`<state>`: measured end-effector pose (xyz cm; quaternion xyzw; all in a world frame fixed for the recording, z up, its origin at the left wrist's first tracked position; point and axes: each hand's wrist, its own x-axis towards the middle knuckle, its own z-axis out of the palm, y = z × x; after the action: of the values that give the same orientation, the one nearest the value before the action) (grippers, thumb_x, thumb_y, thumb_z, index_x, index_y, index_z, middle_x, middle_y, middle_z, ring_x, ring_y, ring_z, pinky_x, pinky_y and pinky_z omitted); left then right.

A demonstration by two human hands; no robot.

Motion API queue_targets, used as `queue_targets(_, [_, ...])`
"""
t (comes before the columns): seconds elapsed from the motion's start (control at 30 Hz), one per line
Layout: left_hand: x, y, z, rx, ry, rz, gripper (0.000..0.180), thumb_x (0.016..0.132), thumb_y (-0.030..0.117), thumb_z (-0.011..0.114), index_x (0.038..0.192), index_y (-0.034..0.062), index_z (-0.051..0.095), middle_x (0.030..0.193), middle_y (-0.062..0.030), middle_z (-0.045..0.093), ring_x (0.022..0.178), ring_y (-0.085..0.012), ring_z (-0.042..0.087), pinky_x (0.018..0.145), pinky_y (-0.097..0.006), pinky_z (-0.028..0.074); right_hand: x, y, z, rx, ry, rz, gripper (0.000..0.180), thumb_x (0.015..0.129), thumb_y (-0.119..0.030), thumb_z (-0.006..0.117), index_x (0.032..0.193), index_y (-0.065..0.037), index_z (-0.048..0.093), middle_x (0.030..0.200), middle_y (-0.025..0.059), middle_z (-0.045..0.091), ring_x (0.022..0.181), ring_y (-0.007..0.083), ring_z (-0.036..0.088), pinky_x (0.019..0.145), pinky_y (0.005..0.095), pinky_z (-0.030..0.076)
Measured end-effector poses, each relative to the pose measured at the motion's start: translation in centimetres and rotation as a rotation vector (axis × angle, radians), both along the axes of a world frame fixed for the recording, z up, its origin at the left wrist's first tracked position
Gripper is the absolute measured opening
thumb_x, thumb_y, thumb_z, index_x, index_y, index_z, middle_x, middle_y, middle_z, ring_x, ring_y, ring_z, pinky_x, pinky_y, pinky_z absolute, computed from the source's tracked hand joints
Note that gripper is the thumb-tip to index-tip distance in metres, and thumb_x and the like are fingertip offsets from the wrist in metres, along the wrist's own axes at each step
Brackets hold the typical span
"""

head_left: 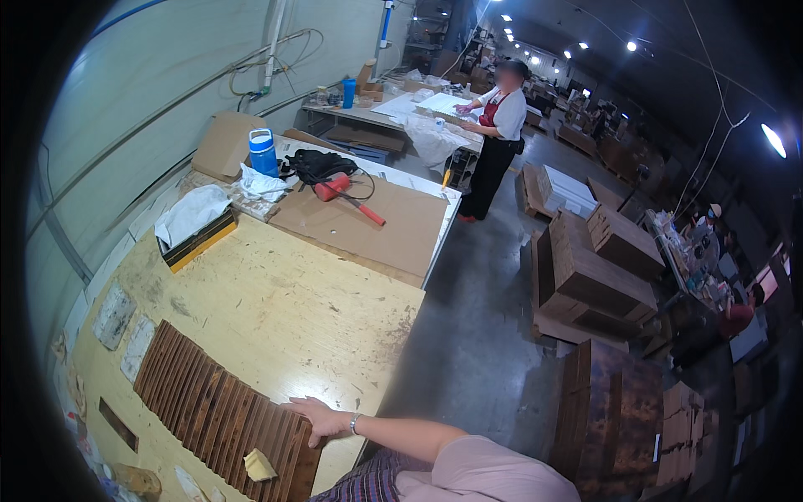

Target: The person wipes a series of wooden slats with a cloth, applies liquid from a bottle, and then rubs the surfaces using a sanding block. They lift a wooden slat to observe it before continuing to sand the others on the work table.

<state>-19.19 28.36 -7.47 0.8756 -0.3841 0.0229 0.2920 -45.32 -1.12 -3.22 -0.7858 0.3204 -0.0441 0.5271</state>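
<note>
A long row of narrow brown wooden strips (213, 400) lies side by side on the pale yellow worktable (276, 309). On the near right end of the row rests my right hand (316, 418), palm down with its fingers apart and nothing held in it. A metal band circles that wrist. Close to the hand, a small pale yellow block (259, 465), perhaps foam or sponge, sits on top of the strips. My left hand is out of view.
Beyond the strips stand a black and yellow box (201, 243) with white cloth and a cardboard sheet (368, 222) bearing a red mallet (333, 187). A blue bottle (263, 152) stands farther back. Another person (504, 117) works at a far table; stacked wooden cabinets (594, 263) occupy the right.
</note>
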Motion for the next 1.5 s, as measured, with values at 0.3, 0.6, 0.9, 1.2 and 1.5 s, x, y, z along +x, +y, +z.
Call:
queue_targets(0.3, [-0.5, -0.2, 0.7, 0.006, 0.063, 0.055, 0.024, 0.094, 0.024, 0.061, 0.104, 0.0063, 0.072, 0.103, -0.0167, 0.07, 0.097, -0.0356, 0.065, 0.087, -0.043, 0.052, 0.0, 0.0, 0.2, -0.022, -0.007, 0.007, 0.128, 0.053, -0.021, 0.09, 0.16, -0.017, 0.021, 0.163, 0.0281, 0.016, 0.151, 0.0408, 0.015, 0.124, 0.0482, 0.008])
queue_targets(0.6, [-2.8, -1.1, 4.4, 0.006, 0.197, 0.107, 0.025, 0.095, 0.028, 0.06, 0.107, 0.0097, 0.073, 0.107, -0.0142, 0.07, 0.1, -0.0333, 0.065, 0.089, -0.041, 0.051, 0.0, 0.0, -0.1, -0.061, -0.028, 0.005, 0.125, 0.052, -0.025, 0.09, 0.159, -0.018, 0.025, 0.161, 0.0283, 0.022, 0.15, 0.0407, 0.02, 0.124, 0.0489, 0.01])
queue_targets(0.9, [-0.7, -0.2, 0.2, -0.123, 0.146, 0.05, 0.014, 0.093, 0.011, 0.058, 0.1, 0.0023, 0.066, 0.092, -0.0125, 0.063, 0.085, -0.0253, 0.06, 0.079, -0.035, 0.049, -0.2, 0.2, 0.3, -0.034, -0.031, -0.017, 0.123, 0.054, -0.022, 0.089, 0.159, -0.018, 0.025, 0.162, 0.0265, 0.021, 0.151, 0.0409, 0.018, 0.124, 0.049, 0.01])
queue_targets(1.2, [0.6, 0.5, -2.4, -0.159, 0.066, -0.006, 0.009, 0.091, 0.002, 0.056, 0.097, 0.0005, 0.062, 0.086, -0.0134, 0.059, 0.079, -0.0257, 0.059, 0.074, -0.034, 0.049, -0.1, 0.3, 0.1, -0.036, -0.025, -0.016, 0.124, 0.054, -0.023, 0.089, 0.16, -0.019, 0.024, 0.163, 0.0266, 0.019, 0.15, 0.0405, 0.018, 0.124, 0.0503, 0.01])
queue_targets(1.5, [0.0, 0.3, -1.3, -0.138, 0.166, 0.015, 0.009, 0.093, 0.002, 0.054, 0.097, 0.0001, 0.061, 0.086, -0.0125, 0.058, 0.078, -0.024, 0.058, 0.073, -0.032, 0.048, -0.2, 0.3, -0.2, -0.034, -0.049, -0.023, 0.125, 0.054, -0.025, 0.089, 0.16, -0.019, 0.023, 0.162, 0.0276, 0.019, 0.151, 0.0421, 0.016, 0.124, 0.0504, 0.009])
